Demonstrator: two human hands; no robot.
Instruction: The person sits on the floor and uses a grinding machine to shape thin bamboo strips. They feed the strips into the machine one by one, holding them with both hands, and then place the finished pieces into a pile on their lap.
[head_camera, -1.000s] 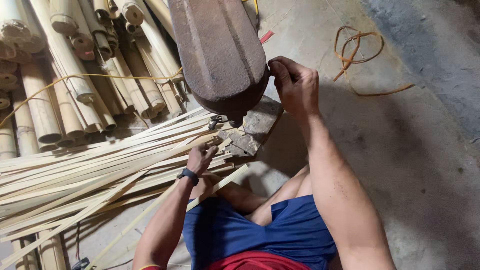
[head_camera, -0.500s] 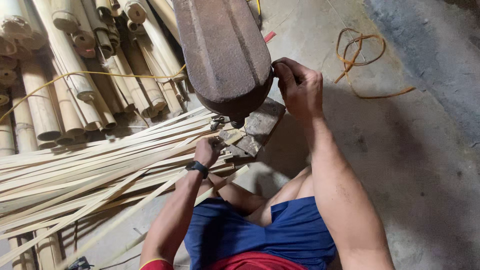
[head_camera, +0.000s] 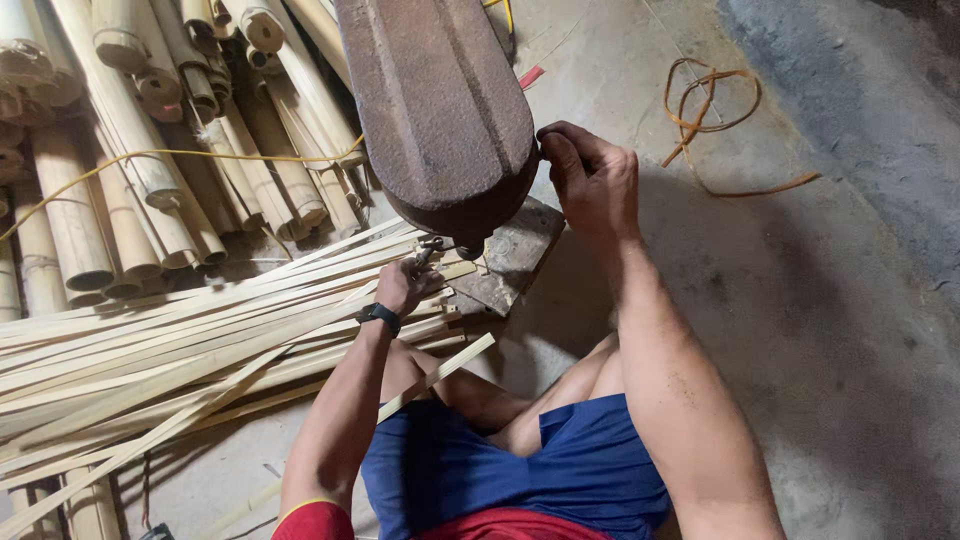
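Seated on the concrete floor (head_camera: 800, 330), knees spread either side of a small flat metal plate (head_camera: 512, 258). Above that plate, a heavy rust-brown machine arm (head_camera: 440, 110), rounded at its lower end, overhanging the work.

Right hand (head_camera: 590, 180) pressed against the right edge of the machine arm, fingers (head_camera: 556, 150) curled and clenched on something at its side, probably to steady or work it; exactly what is gripped cannot be told. Left hand (head_camera: 405, 285), with a dark wristband (head_camera: 378, 317) behind it, just below the tip of the machine arm, fingers closed around a small metal part (head_camera: 428, 250) beside the ends of the strips; grip appears firm, though the part itself is too small to name.

Left of the machine arm, a fan of pale split bamboo strips (head_camera: 180, 350) lying flat with their ends pointing toward the plate, likely kept within easy reach. Beyond the strips, stacked whole bamboo poles (head_camera: 120, 180), cut ends facing out, a yellow cord (head_camera: 180, 156) draped across them. Right of the machine arm, a loose orange cord (head_camera: 715, 115) coiled on the floor. One stray strip (head_camera: 435, 375) resting across the left thigh.

Grey, dusty, rough workshop floor; no desk.
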